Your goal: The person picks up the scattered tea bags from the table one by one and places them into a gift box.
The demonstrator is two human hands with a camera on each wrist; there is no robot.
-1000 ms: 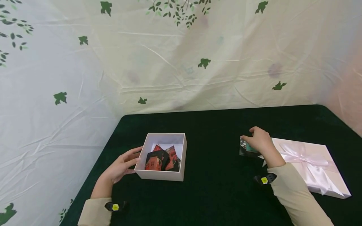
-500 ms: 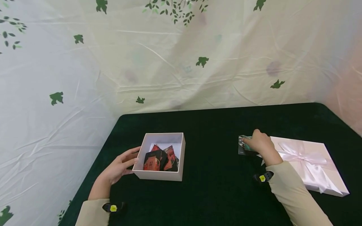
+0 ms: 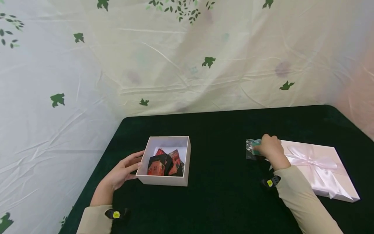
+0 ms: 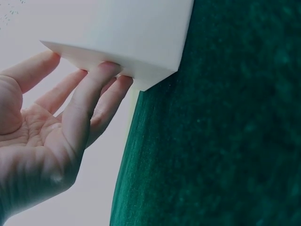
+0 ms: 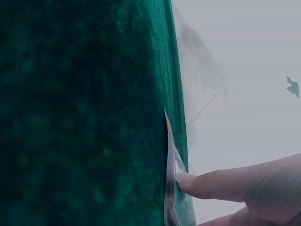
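Observation:
My left hand rests its fingertips against the left side of a white open box, fingers extended. Close up in the left wrist view, the fingertips touch the box wall. Inside the box lie several red and black packets. At the right, my right hand pinches a small teal packet, thumb on its printed face. In the right wrist view the thumb presses the packet; the other fingers are mostly hidden. A dark packet lies under it.
A pale pink flat box lid with a satin bow lies just right of the right hand. Everything rests on a dark green cloth-covered table. A white patterned curtain hangs behind and to the left.
My right hand has lowered onto the packets, its raised fingers coming down and closing on the teal one. The left hand stays at the box; the head view has shifted slightly.

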